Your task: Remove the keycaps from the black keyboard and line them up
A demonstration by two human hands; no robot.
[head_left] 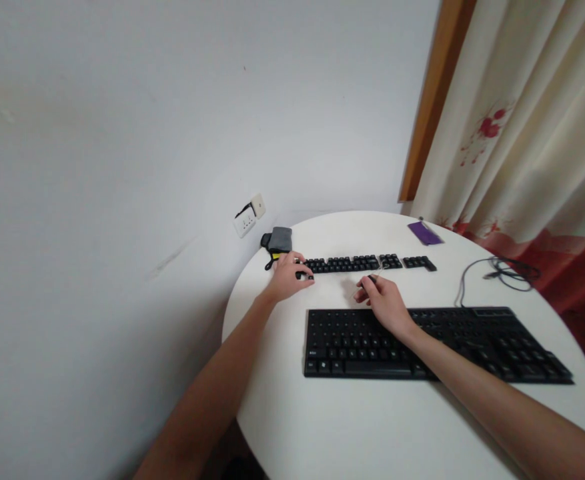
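Note:
Near the table's far left side, my left hand reaches to the left end of a row of loose black keycaps. Its thumb and forefinger curve around a small black keycap, with another dark keycap by the palm. Above the keyboard's back edge, my right hand is closed on a small black-handled tool with thin wire, which looks like a keycap puller. Part of the tool is hidden by the fingers. The black keyboard lies beneath my right wrist and forearm, which cover some of its middle.
A grey pouch-like item sits at the table's back left by the wall, near a socket. A purple packet lies at the back right. The keyboard's coiled cable rests near the right edge of the round white table.

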